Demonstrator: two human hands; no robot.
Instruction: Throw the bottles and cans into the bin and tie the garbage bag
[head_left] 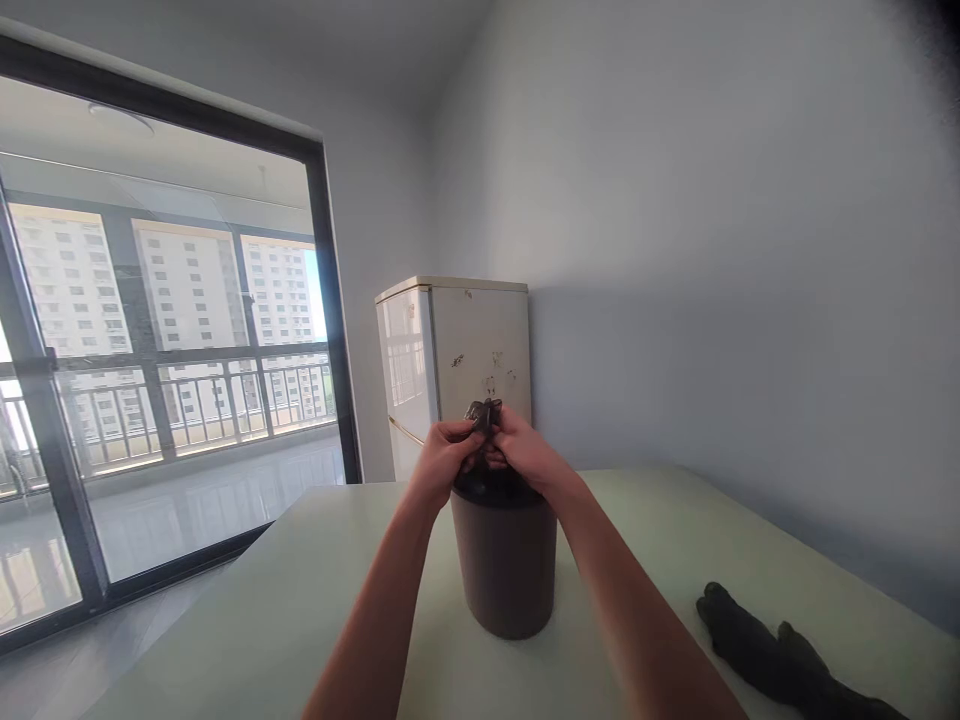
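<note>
A brown-grey trash bin (505,570) stands upright on the pale green table (337,600), right in front of me. Black plastic bag (487,412) material rises from its top, gathered into a bunch above the rim. My left hand (448,452) pinches this bunch from the left side. From the right, my right hand (523,450) is closed on it too, with the fingers of both hands close together. Part of the bin's rim is hidden behind my hands and wrists.
A crumpled black plastic bag (780,650) lies on the table at the lower right. Behind the table's far edge stands a white refrigerator (480,345) with stained marks. A grey wall (712,250) runs along the right, and a dark-framed glass door (330,300) is at left.
</note>
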